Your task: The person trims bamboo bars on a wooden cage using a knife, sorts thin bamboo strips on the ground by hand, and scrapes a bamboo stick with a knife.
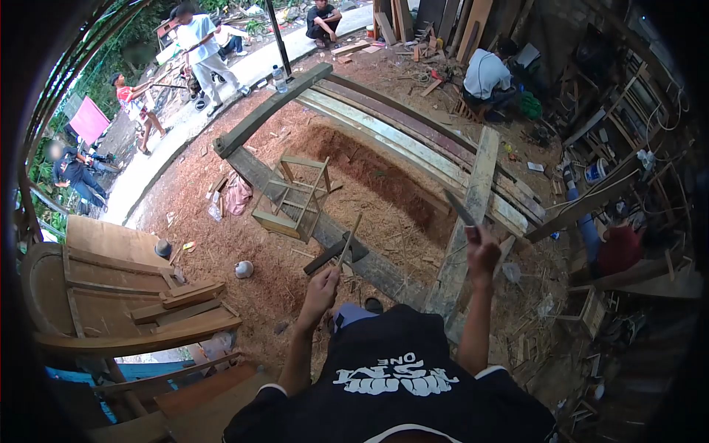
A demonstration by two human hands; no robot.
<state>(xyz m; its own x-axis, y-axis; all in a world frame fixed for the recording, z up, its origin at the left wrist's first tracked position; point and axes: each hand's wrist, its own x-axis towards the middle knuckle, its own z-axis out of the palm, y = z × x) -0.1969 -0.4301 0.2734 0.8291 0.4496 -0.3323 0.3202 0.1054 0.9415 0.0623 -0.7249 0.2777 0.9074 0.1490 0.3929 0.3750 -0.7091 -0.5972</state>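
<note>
My left hand (320, 292) is closed around a thin wooden stick (351, 238) that points up and away from me. In my right hand (482, 252) is a knife (459, 207), its blade raised toward the upper left. The two hands are well apart, in front of my black shirt. A dark wooden block (325, 255) lies on the grey plank (385, 272) just beyond my left hand. Farther along that plank is a small wooden frame (297, 193) with crossbars. A weathered beam (473, 210) runs behind the knife and my right hand.
Long boards (399, 137) lie across the far side. Curved wooden furniture parts (133, 295) are stacked at the left. A white round container (243, 269) sits on the shavings. One person (487, 74) crouches at the upper right; others are along the path (166, 151).
</note>
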